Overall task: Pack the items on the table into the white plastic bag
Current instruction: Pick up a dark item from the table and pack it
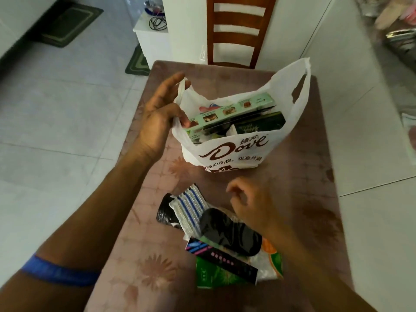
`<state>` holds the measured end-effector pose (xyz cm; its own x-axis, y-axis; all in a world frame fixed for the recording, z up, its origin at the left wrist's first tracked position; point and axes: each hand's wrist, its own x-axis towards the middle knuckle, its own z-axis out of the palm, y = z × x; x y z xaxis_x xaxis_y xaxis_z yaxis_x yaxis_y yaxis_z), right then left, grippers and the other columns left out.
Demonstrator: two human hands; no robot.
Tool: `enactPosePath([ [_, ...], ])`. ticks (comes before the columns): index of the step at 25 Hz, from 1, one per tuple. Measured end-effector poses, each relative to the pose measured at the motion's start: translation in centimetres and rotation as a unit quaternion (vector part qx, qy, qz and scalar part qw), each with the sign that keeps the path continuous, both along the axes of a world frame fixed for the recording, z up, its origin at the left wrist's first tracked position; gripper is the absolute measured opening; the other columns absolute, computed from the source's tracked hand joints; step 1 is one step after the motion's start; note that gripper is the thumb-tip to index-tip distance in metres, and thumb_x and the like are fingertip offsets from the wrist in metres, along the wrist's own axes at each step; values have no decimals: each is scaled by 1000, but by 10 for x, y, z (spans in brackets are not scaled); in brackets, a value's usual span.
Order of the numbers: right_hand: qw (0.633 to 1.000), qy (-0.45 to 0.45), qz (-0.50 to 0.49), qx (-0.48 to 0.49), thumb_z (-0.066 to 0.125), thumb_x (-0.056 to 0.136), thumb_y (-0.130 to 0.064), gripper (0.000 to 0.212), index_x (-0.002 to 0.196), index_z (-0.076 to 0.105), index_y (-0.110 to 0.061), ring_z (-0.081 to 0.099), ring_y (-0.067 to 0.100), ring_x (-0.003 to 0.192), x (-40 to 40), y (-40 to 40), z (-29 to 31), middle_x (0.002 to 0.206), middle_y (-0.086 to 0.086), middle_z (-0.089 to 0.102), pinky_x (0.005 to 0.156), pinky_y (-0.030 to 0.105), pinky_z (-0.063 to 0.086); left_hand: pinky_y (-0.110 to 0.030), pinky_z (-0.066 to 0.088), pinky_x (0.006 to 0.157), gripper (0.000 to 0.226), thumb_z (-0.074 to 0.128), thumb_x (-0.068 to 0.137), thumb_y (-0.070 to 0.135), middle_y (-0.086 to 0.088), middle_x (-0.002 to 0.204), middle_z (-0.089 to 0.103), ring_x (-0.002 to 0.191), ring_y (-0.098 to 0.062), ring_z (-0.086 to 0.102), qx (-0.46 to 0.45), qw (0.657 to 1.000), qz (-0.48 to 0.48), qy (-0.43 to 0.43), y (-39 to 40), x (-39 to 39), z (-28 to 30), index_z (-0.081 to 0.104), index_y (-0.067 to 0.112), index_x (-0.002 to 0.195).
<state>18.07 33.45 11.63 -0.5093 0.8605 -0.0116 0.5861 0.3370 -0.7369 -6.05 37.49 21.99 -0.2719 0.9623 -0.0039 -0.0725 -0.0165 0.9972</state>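
The white plastic bag (pixel 234 152) stands open in the middle of the table, printed with brown lettering. A pale green box (pixel 231 110) and a dark packet (pixel 261 124) stick up inside it. My left hand (pixel 159 113) pinches the bag's left handle and holds the mouth open. My right hand (pixel 249 203) hovers over a pile near me, fingers curled and holding nothing. The pile holds a blue-striped packet (pixel 191 208), a black pouch (pixel 229 233), a dark slim box (pixel 222 260), a green packet (pixel 216 278) and a small black bag (pixel 165 212).
The table (pixel 146 266) has a brownish floral cover. A wooden chair (pixel 236 32) stands at the far end. A white cabinet (pixel 153 39) and green mats (pixel 137 61) lie on the tiled floor to the left. Clutter sits at the far right.
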Motion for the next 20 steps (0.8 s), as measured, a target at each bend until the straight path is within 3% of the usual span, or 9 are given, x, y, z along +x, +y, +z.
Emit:
enactPosePath([
  [2, 953, -221, 130, -162, 69, 73, -45, 73, 137, 38, -29, 50, 24, 122, 12, -27, -53, 138, 3, 50, 98, 38, 44, -35, 59, 82, 73, 48, 72, -12, -6, 143, 55, 116, -21, 63, 0, 1000, 2, -1, 0, 0, -2, 46, 11, 141],
  [3, 924, -300, 162, -176, 73, 66, -54, 94, 144, 25, -30, 41, 27, 130, 17, -33, -73, 147, 1, 38, 104, 44, 39, -37, 59, 84, 72, 48, 73, -14, -6, 142, 55, 117, -23, 62, -1, 1000, 1, 3, 1, 0, -2, 46, 11, 141],
  [5, 917, -338, 160, -137, 76, 62, -58, 100, 143, 24, -30, 38, 28, 130, 20, -38, -88, 147, -1, 35, 104, 48, 36, -41, 58, 88, 71, 49, 74, -15, -7, 142, 55, 121, -27, 59, -2, 1000, -4, 11, 0, 2, -2, 46, 11, 141],
  [8, 969, -209, 81, -107, 70, 78, -40, 52, 123, 52, -20, 55, 24, 112, 18, -31, -73, 125, 3, 59, 88, 37, 45, -40, 58, 89, 71, 49, 74, -17, -7, 142, 55, 122, -27, 58, 1, 1000, -4, 6, -1, 2, -4, 47, 11, 140],
  [11, 992, -23, -20, -119, 67, 85, -17, 9, 93, 62, -17, 64, 13, 84, 16, 1, -6, 89, 4, 69, 69, 33, 50, -35, 59, 83, 74, 48, 71, -17, -9, 140, 56, 118, -26, 61, 6, 1000, -1, -15, 0, 1, -2, 49, 10, 139],
  [13, 983, 128, -68, -113, 67, 85, -6, 22, 91, 64, -27, 66, 9, 85, 16, 26, 59, 85, -4, 71, 71, 29, 56, -31, 59, 77, 74, 48, 67, -11, -10, 139, 56, 112, -23, 65, 9, 999, -6, -36, 0, 2, 0, 50, 10, 137],
  [16, 931, 343, -122, -29, 61, 86, 4, 35, 101, 62, -27, 67, 3, 98, 16, 68, 134, 92, -18, 73, 79, 18, 55, -28, 59, 72, 75, 48, 64, -1, -10, 138, 58, 114, -27, 64, 14, 999, -6, -45, -1, 0, 3, 49, 12, 138],
  [18, 925, 354, -138, 17, 60, 88, 2, 28, 111, 62, -15, 64, -3, 101, 6, 101, 152, 99, -15, 70, 80, 10, 51, -32, 59, 77, 78, 49, 63, 0, -10, 139, 58, 118, -30, 61, 13, 999, -10, -45, -1, -3, 5, 47, 13, 140],
  [20, 973, 177, -119, 94, 59, 90, -2, 26, 115, 62, -8, 59, -10, 90, -4, 135, 150, 97, -12, 62, 76, -3, 39, -34, 60, 81, 78, 50, 63, 1, -8, 139, 58, 117, -29, 62, 11, 999, -7, -48, -2, -6, 8, 47, 14, 140],
])
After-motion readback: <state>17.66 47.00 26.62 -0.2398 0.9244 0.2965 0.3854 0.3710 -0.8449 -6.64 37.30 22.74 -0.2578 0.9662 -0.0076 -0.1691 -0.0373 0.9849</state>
